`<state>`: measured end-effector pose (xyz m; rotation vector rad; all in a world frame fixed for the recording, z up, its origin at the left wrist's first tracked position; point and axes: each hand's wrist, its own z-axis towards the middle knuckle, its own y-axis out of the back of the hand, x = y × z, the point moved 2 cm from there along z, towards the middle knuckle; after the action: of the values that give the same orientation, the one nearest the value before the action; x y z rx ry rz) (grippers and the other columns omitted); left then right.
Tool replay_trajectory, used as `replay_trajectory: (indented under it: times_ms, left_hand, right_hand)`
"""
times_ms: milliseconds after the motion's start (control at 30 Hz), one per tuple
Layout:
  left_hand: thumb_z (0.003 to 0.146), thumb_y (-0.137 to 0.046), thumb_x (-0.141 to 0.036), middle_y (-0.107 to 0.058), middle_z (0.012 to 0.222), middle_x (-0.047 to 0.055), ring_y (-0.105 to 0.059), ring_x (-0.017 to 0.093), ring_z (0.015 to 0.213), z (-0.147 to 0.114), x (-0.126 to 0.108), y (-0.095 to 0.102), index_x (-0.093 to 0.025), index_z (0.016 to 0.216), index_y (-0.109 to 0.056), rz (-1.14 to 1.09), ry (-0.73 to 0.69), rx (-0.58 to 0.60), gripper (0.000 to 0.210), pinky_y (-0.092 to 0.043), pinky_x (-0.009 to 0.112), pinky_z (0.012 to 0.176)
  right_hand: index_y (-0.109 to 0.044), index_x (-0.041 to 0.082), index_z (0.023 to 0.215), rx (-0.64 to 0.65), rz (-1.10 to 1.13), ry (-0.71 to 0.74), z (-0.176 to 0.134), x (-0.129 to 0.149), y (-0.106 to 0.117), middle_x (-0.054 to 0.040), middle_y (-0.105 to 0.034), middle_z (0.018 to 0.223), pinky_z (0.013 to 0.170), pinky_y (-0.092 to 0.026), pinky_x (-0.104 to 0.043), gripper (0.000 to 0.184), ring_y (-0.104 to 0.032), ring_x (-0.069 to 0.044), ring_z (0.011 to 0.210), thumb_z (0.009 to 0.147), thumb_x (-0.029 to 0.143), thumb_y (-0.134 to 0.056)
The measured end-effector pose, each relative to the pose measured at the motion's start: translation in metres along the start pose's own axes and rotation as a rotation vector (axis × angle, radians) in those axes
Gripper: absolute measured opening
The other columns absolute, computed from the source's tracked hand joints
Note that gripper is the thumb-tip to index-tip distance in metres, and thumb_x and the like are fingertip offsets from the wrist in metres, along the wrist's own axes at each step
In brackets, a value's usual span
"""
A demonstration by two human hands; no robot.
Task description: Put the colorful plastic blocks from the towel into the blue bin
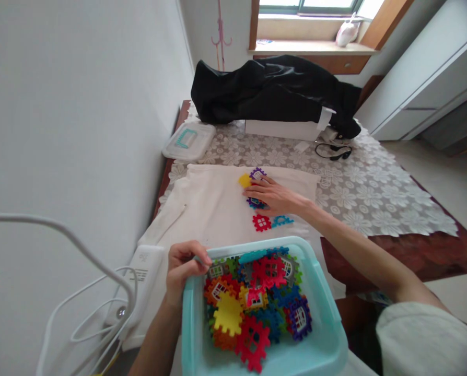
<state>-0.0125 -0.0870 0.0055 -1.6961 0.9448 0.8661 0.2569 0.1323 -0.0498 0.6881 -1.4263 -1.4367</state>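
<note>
My left hand (187, 267) is closed on the far left corner of a light teal plastic bin (327, 318). Inside the bin lie many toothed plastic building pieces, among them a yellow one (228, 313), a red one (253, 342) and a purple one with a white window (300, 317). On the white cloth, my right hand (270, 196) lies with fingers stretched over several pieces, partly hiding them. A yellow piece (244, 180) and a purple piece (257, 173) peek out beyond the fingers. Nearer to me, a red window piece (261, 223) sits beside a blue arched piece (282, 220).
A white cloth (213, 209) covers part of the lace-covered table (394, 198). At the back left lies a clear lid (189, 141) with a teal handle. A black cover (276, 89) drapes something behind. Black headphones (333, 152) rest at right. White cables (112, 277) hang at left.
</note>
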Motion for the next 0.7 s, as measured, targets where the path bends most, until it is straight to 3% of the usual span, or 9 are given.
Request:
replay_trajectory:
  times_ms: [133, 333, 533, 700]
  left_hand:
    - [0.049, -0.072, -0.021, -0.069, 0.053, 0.005, -0.052, 0.014, 0.044, 0.033, -0.026, -0.018, -0.018, 0.051, -0.073, 0.109, -0.024, 0.013, 0.004, -0.037, 0.024, 0.043]
    - [0.045, -0.071, -0.019, -0.06, 0.05, 0.002, -0.047, 0.01, 0.045, 0.077, -0.043, -0.037, -0.017, 0.048, -0.07, 0.175, -0.109, 0.052, 0.004, -0.029, 0.02, 0.041]
    - [0.048, -0.074, -0.021, -0.058, 0.049, 0.001, -0.043, 0.01, 0.043, 0.096, -0.042, -0.046, -0.016, 0.052, -0.069, 0.226, -0.084, 0.188, 0.008, -0.026, 0.021, 0.042]
    - [0.046, -0.073, -0.021, -0.061, 0.053, 0.001, -0.046, 0.01, 0.047, 0.108, -0.038, -0.057, -0.016, 0.054, -0.071, 0.221, -0.06, 0.23, 0.009, -0.029, 0.021, 0.045]
  right_hand:
    - [-0.061, 0.023, 0.167, -0.127, 0.039, 0.06, -0.032, 0.008, 0.003, -0.0182, -0.065, 0.168, 0.134, -0.043, -0.064, 0.065, -0.054, -0.037, 0.16, 0.108, 0.046, -0.076]
    - [-0.072, 0.032, 0.155, -0.044, 0.138, -0.053, -0.076, 0.025, -0.004, -0.0091, -0.072, 0.158, 0.122, -0.059, -0.05, 0.045, -0.068, -0.029, 0.14, 0.11, 0.03, -0.071]
    - [-0.07, 0.029, 0.154, -0.047, 0.14, -0.049, -0.081, 0.025, -0.008, -0.0103, -0.073, 0.152, 0.118, -0.061, -0.051, 0.042, -0.068, -0.028, 0.134, 0.111, 0.029, -0.068]
    - [-0.077, 0.023, 0.128, -0.035, 0.057, -0.061, -0.077, 0.016, -0.014, -0.0119, -0.08, 0.121, 0.097, -0.063, -0.044, 0.028, -0.071, -0.028, 0.107, 0.119, 0.037, -0.055]
